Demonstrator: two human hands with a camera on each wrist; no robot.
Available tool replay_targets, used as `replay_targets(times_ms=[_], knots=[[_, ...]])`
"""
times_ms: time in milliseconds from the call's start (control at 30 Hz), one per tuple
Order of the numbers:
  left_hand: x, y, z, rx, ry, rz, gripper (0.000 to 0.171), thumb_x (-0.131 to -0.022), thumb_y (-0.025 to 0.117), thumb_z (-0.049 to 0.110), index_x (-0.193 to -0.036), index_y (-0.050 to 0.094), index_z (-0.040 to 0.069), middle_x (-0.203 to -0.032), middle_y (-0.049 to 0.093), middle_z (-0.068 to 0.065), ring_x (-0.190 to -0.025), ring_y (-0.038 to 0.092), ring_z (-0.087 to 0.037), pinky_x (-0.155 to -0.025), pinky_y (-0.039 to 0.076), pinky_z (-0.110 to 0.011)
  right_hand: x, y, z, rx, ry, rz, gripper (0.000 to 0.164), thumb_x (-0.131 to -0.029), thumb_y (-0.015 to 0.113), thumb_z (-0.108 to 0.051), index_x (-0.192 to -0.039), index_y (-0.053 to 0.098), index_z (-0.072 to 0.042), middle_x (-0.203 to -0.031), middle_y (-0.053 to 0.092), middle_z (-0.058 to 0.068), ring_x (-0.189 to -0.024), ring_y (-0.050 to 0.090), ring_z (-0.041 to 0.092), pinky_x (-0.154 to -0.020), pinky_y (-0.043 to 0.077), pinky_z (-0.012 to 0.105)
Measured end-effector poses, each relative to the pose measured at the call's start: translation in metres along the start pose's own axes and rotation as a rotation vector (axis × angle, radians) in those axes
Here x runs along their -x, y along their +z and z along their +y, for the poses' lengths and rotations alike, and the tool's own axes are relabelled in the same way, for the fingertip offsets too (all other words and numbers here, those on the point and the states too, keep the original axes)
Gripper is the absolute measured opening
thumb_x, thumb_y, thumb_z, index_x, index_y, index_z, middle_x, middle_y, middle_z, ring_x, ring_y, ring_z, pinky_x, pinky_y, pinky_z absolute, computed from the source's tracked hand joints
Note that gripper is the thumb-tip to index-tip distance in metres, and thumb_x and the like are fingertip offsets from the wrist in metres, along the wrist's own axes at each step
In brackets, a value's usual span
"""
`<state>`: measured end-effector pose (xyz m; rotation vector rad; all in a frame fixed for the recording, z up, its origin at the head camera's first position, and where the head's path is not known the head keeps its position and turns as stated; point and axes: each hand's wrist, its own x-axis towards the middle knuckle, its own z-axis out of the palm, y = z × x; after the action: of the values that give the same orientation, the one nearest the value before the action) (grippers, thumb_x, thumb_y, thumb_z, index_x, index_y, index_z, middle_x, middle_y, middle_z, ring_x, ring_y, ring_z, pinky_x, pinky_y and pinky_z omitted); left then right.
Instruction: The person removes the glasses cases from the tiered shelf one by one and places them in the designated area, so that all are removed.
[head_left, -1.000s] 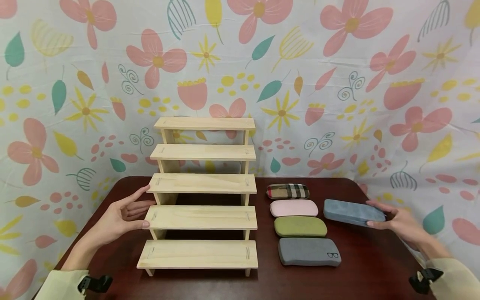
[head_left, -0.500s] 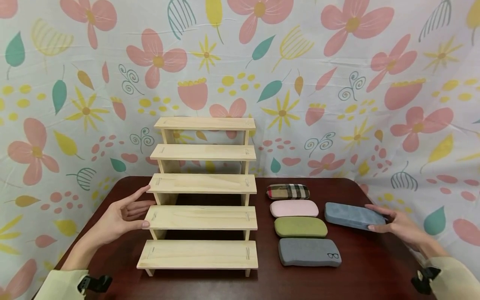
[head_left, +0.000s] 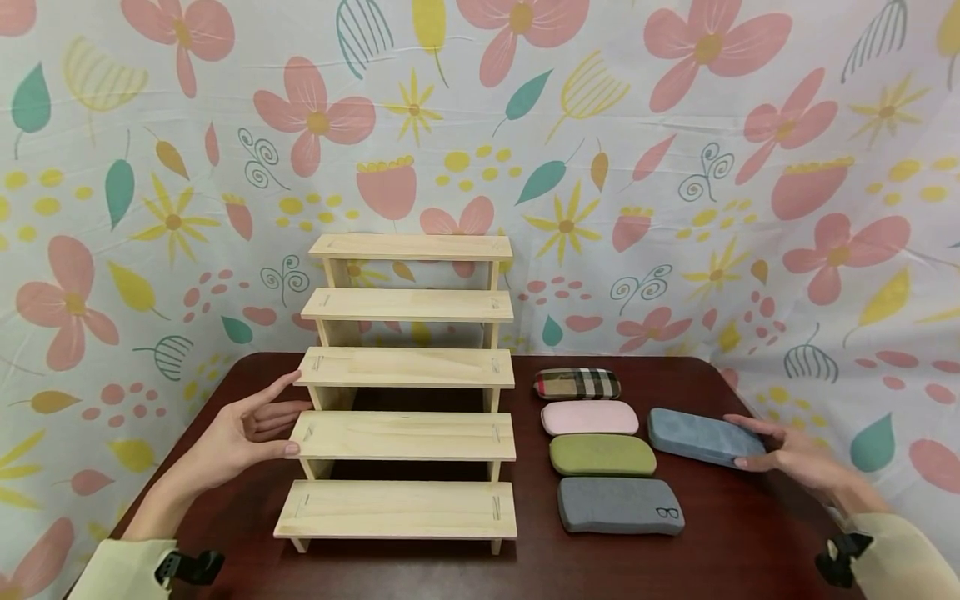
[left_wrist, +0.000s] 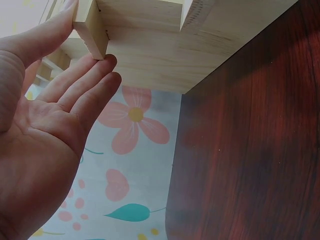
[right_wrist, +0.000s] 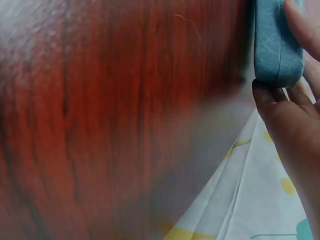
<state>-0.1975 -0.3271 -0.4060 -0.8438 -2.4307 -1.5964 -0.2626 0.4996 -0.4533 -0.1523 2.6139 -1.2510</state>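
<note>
In the head view, my left hand (head_left: 243,429) holds the left side of a pale wooden stepped stand (head_left: 405,437). Its thumb lies at the end of one step, and the index fingertip touches the step above. The left wrist view shows the thumb and fingertips on either side of a board end (left_wrist: 92,30). At the right, my right hand (head_left: 795,454) grips the right end of a blue glasses case (head_left: 697,435), thumb on the near side and fingers on the far side. The case slants slightly, low over the dark table (head_left: 735,533).
Between stand and blue case lies a column of glasses cases: plaid (head_left: 577,384), pink (head_left: 589,417), green (head_left: 602,455) and grey with a small glasses print (head_left: 619,506). A floral cloth (head_left: 600,125) hangs behind and at both sides of the table.
My right hand has lowered the blue glasses case a little and shifted slightly to the left along it. The left hand and the stand have stayed in place.
</note>
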Motion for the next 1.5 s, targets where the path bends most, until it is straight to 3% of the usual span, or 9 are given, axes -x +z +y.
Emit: replay_targets(times_ms=[100,167,200,267,333,433,733,1133,1500], knots=[[0.0,0.0,0.0,0.0,0.002,-0.001,0.097,-0.086,0.082,-0.011,-0.167,0.031,0.008,-0.14,0.057,-0.037,-0.127,0.065,-0.013,-0.093,0.057,-0.025,0.0,0.003,0.0,-0.015,-0.017,0.0,0.089,-0.094,0.082,-0.02,-0.164,0.031,0.002,-0.167,0.013,0.036,-0.148,0.015,0.057,-0.1,0.041,0.036],[0.0,-0.001,0.0,0.0,0.0,-0.003,0.097,-0.086,0.081,-0.011,-0.167,0.031,0.008,-0.14,0.057,-0.037,-0.127,0.065,-0.013,-0.092,0.058,-0.025,0.001,0.004,0.0,-0.002,-0.013,0.007,0.09,-0.093,0.083,-0.022,-0.164,0.032,0.002,-0.167,0.015,0.035,-0.147,0.017,0.055,-0.09,0.041,0.021],[0.0,-0.001,0.0,-0.002,-0.001,-0.003,0.097,-0.086,0.081,-0.011,-0.167,0.031,0.008,-0.14,0.057,-0.037,-0.127,0.065,-0.013,-0.092,0.058,-0.025,0.001,0.004,-0.001,0.003,-0.011,0.01,0.089,-0.093,0.083,-0.022,-0.163,0.033,0.002,-0.167,0.016,0.034,-0.147,0.018,0.054,-0.087,0.04,0.02],[0.0,-0.001,0.001,-0.004,-0.006,-0.002,0.097,-0.086,0.082,-0.011,-0.167,0.031,0.008,-0.14,0.057,-0.037,-0.127,0.065,-0.013,-0.091,0.058,-0.026,0.001,0.005,-0.002,-0.004,-0.01,0.01,0.089,-0.093,0.082,-0.02,-0.163,0.032,0.003,-0.167,0.015,0.035,-0.148,0.015,0.056,-0.096,0.041,0.028],[0.001,-0.001,0.001,-0.005,-0.014,-0.001,0.097,-0.087,0.082,-0.01,-0.167,0.031,0.009,-0.14,0.057,-0.037,-0.127,0.065,-0.014,-0.091,0.059,-0.027,0.001,0.005,-0.002,-0.015,-0.011,0.017,0.088,-0.093,0.082,-0.019,-0.163,0.032,0.004,-0.167,0.014,0.036,-0.148,0.012,0.057,-0.108,0.038,0.048],[0.001,-0.002,0.002,-0.007,-0.024,0.001,0.097,-0.087,0.082,-0.008,-0.167,0.031,0.009,-0.141,0.057,-0.037,-0.128,0.064,-0.014,-0.09,0.06,-0.028,0.0,0.005,-0.001,-0.036,-0.022,0.034,0.087,-0.093,0.082,-0.015,-0.162,0.032,0.006,-0.166,0.014,0.037,-0.147,0.009,0.058,-0.107,0.026,0.073],[0.001,-0.002,0.0,-0.004,-0.035,0.002,0.096,-0.088,0.081,-0.008,-0.167,0.031,0.01,-0.142,0.063,-0.021,-0.128,0.064,-0.014,-0.088,0.061,-0.031,0.0,0.001,0.008,-0.028,-0.013,0.054,0.088,-0.093,0.082,-0.017,-0.161,0.032,0.007,-0.165,0.013,0.038,-0.147,0.009,0.059,-0.107,0.022,0.078],[0.002,-0.002,-0.002,0.017,-0.025,-0.009,0.097,-0.088,0.081,-0.01,-0.168,0.029,0.009,-0.142,0.055,-0.039,-0.128,0.064,-0.013,-0.09,0.06,-0.03,-0.001,0.001,0.007,0.016,-0.001,0.052,0.089,-0.093,0.083,-0.021,-0.16,0.033,0.009,-0.165,0.015,0.039,-0.147,0.01,0.059,-0.107,0.023,0.077],[0.001,-0.004,0.0,0.006,-0.029,0.001,0.097,-0.087,0.082,-0.009,-0.167,0.031,0.009,-0.139,0.063,-0.026,-0.127,0.064,-0.012,-0.09,0.06,-0.029,-0.005,0.001,0.008,-0.022,-0.028,0.044,0.087,-0.094,0.081,-0.019,-0.161,0.032,0.007,-0.166,0.012,0.038,-0.148,0.007,0.057,-0.108,0.02,0.078]])
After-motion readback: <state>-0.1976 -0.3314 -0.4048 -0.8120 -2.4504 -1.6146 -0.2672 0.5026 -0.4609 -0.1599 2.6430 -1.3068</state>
